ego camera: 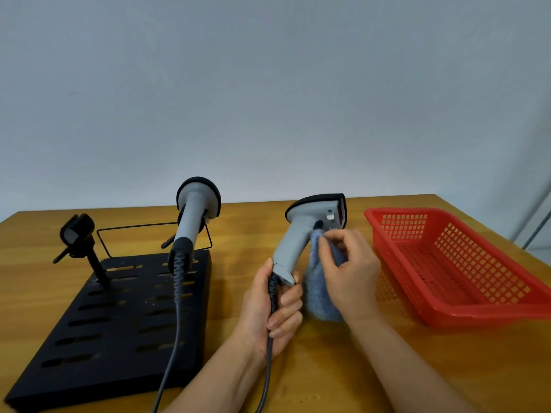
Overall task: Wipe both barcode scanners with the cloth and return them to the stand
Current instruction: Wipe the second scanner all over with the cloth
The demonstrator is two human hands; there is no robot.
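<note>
Head view: left grip [272, 305] clamps grey pistol-shaped plastic scanner [301, 234] low by its cable; right grip [348, 263] pinches fluffy blue cloth [320, 293]. Hard wiping could twist it loose.

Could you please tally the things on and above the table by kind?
Barcode scanners: 2 (one in the stand, one held)
Cloth: 1
Stand: 1
Red basket: 1
Total: 5

A plain, pale grey-blue wall [268, 93] is seen filling the upper part of the view, evenly lit and unmarked. Below it a wooden tabletop [343, 368] of warm yellow-brown grain is laid out, its far edge set against the wall and its right corner cut off
</note>
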